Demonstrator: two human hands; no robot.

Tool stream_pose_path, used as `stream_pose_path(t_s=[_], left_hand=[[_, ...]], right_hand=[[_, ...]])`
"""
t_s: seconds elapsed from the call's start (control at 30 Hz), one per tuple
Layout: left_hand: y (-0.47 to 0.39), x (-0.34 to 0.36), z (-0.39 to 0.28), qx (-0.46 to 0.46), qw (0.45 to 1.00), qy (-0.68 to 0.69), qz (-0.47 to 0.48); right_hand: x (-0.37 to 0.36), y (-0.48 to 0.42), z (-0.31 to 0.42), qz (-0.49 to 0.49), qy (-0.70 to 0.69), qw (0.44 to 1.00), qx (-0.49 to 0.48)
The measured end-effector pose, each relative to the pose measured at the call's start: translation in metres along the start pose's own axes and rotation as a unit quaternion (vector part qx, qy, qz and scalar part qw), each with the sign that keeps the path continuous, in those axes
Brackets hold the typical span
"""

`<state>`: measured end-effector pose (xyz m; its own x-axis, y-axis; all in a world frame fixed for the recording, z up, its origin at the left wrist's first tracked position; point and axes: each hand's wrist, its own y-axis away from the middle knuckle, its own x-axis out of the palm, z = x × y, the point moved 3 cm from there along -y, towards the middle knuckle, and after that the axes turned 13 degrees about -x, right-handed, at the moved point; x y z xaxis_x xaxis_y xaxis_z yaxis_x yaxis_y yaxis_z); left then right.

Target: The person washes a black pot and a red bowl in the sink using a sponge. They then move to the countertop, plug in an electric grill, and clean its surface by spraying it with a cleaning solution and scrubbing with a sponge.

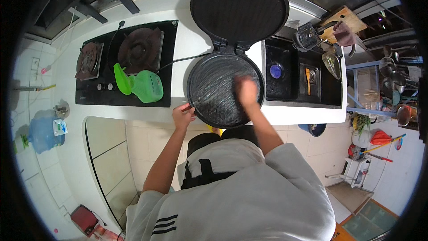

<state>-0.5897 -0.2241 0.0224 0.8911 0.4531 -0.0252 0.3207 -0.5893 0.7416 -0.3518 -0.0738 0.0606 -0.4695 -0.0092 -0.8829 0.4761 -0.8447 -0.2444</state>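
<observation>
An electric griddle stands opened on the white counter. Its round black lid (239,7) is raised at the back, and the lower plate (214,87) lies flat before me, wet-looking and streaked. My left hand (184,116) grips the plate's rim at the front left, thumb and fingers at the edge. Over the right half of the plate is my right hand (248,93), blurred by motion. Its fingers are closed around a small dark reddish thing (238,81), too blurred to name. The power cord (184,59) runs left from the griddle towards the stove.
To the left, a green spray bottle (147,85) lies on the black gas stove (167,57). The black double sink (282,92) at the right holds a blue round object (276,71) and an orange utensil (308,81). Pots and a wooden cutting board (354,22) stand behind.
</observation>
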Motion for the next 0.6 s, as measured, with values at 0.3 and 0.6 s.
stream_pose_path(t_s=[0.3,0.6], left_hand=[[-0.002,0.001,-0.004,-0.005,1.000,-0.016,0.019],[-0.003,0.003,-0.006,-0.011,0.999,-0.035,0.004]], right_hand=[[0.046,0.057,0.084,0.130,-0.163,0.970,-0.124],[0.075,0.030,0.049,0.130,0.074,0.988,-0.035]])
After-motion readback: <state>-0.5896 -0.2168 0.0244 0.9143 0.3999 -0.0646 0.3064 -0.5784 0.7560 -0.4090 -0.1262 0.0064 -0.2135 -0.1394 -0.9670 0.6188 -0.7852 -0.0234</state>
